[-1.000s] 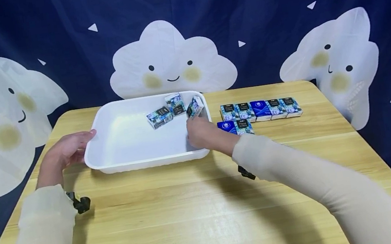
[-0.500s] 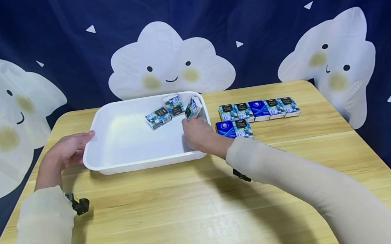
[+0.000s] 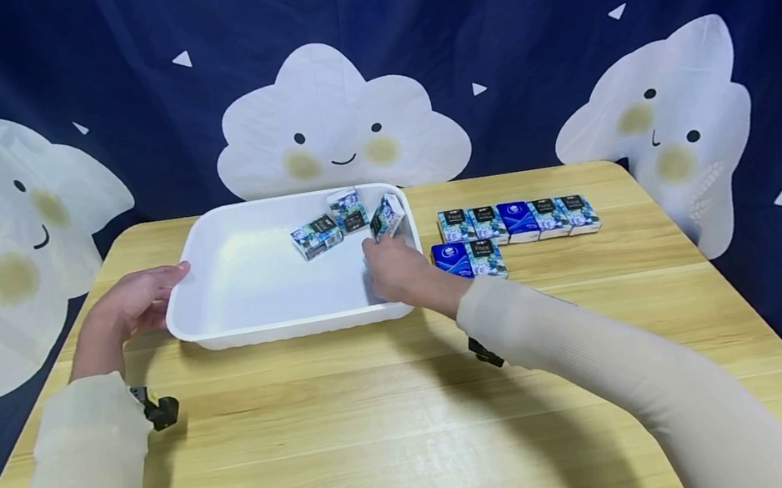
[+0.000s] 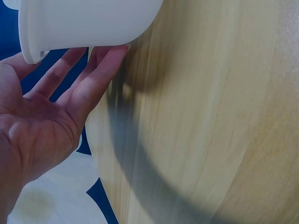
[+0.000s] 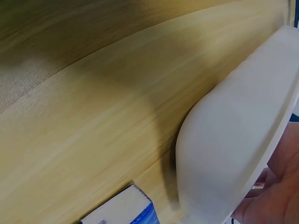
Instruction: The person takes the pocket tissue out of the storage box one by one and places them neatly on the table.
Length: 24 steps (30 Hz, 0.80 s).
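Note:
A white plastic tub sits on the table. My left hand holds its left end, thumb at the rim and fingers against the outer wall, as the left wrist view shows. Over the right end reaches my right hand, down inside the tub, fingers at the lower edge of a tilted, flower-printed pocket tissue pack. That pack leans near the right wall; the fingertips are hidden. Two more printed packs lie by it, a tissue pack and another tissue pack. In the right wrist view the tub wall covers part of the hand.
Right of the tub, a back row of several tissue packs stands side by side, one plain blue. Before it are a blue pack and a printed pack. A dark blue cloud-print curtain hangs behind the wooden table.
The view shifts slightly, and the right hand moves a little left and back from the front row of packs. The left hand stays on the tub; the packs keep their places.

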Tool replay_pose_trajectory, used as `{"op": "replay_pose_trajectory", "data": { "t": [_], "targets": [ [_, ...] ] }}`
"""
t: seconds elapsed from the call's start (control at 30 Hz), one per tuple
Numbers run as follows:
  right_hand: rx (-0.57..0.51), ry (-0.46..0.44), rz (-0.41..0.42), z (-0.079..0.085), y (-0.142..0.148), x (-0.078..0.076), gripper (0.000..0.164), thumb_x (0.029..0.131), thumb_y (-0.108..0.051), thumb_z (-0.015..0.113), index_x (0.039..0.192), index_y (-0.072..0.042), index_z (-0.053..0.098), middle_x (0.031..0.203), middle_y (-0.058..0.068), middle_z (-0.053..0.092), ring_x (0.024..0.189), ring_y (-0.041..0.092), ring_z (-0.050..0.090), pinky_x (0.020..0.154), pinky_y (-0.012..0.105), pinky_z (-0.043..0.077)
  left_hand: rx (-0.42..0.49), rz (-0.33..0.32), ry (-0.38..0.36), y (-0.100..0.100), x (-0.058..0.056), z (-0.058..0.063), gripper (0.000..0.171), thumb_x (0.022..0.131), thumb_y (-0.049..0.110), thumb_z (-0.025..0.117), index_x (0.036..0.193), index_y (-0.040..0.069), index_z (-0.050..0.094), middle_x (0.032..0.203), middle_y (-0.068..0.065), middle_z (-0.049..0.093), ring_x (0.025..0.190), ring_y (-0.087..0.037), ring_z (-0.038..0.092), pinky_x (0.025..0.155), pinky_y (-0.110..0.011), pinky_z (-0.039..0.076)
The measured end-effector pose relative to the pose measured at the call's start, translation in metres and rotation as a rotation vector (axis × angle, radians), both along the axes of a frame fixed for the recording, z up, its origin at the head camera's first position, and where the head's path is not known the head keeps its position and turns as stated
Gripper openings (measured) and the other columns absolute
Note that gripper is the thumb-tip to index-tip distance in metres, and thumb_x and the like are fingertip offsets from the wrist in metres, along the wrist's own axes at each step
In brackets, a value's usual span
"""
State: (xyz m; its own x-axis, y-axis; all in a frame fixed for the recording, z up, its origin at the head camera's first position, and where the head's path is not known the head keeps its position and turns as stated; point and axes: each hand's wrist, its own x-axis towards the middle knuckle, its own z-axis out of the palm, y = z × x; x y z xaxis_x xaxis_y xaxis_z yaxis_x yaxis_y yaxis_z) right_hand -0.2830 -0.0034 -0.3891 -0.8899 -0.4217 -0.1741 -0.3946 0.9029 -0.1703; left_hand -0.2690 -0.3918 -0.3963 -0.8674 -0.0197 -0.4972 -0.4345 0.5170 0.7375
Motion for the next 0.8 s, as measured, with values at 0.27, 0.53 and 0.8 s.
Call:
{"op": "replay_pose_trajectory", "data": {
  "t": [0.27, 0.53, 0.8],
  "targets": [
    [-0.021, -0.058, -0.024, 0.0041, -0.0013, 0.0014, 0.057, 0.09, -0.011, 0.065, 0.143, 0.0, 0.046, 0.137, 0.027, 0.052, 0.121, 0.037, 0.055, 0.092, 0.045, 0.056, -0.003, -0.004, 0.01, -0.0006, 0.0002, -0.0003, 0.094, 0.098, 0.067, 0.044, 0.162, 0.005, 0.014, 0.149, -0.023, 0.041, 0.096, -0.009, 0.061, 0.081, -0.028, 0.057],
    [-0.001, -0.04, -0.014, 0.0038, -0.0001, -0.0004, 0.046, 0.09, -0.017, 0.065, 0.132, -0.003, 0.056, 0.119, 0.02, 0.063, 0.107, 0.031, 0.06, 0.089, 0.044, 0.055, -0.001, -0.01, 0.017, -0.0007, -0.0007, -0.0009, 0.095, 0.097, 0.068, 0.045, 0.162, 0.005, 0.016, 0.146, -0.021, 0.044, 0.096, -0.01, 0.062, 0.08, -0.028, 0.057],
    [-0.018, -0.036, 0.008, 0.0033, -0.0009, -0.0001, 0.041, 0.095, -0.022, 0.068, 0.129, -0.002, 0.058, 0.106, 0.012, 0.067, 0.092, 0.024, 0.064, 0.083, 0.037, 0.057, 0.006, -0.003, 0.018, -0.0015, -0.001, -0.0022, 0.095, 0.097, 0.068, 0.046, 0.162, 0.006, 0.016, 0.145, -0.02, 0.045, 0.095, -0.01, 0.062, 0.081, -0.028, 0.057]
  ]
}}
